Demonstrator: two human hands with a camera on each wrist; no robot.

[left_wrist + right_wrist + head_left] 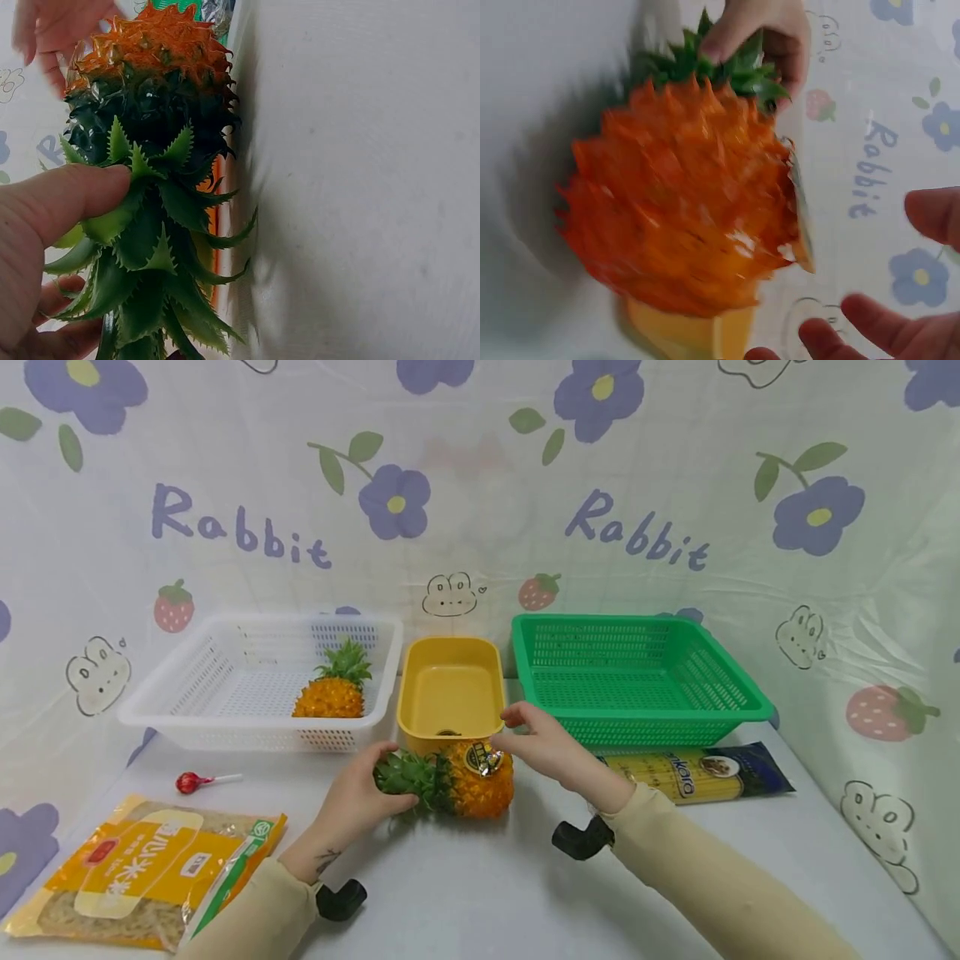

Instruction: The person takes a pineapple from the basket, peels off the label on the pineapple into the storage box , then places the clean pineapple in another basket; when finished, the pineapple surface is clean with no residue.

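Observation:
A pineapple [480, 789] with a gold and black label lies on its side before the yellow bin, its green crown to the left. My left hand [360, 797] grips the crown; the left wrist view shows the thumb [97, 191] on top of the leaves and fingers partly hidden behind them. Just right of the fruit is my right hand [558, 756]. Seen from the right wrist, its fingers [877, 322] are spread and apart from the spiky orange skin. Behind the fruit stands the yellow bin [452, 647], its front partly covered.
A white basket [258, 724] with another pineapple [330, 697] stands at the back left. At the back right is a green basket [645, 727], with a spaghetti packet [697, 774] before it. A red lollipop [193, 782] and a yellow food bag [150, 872] lie left.

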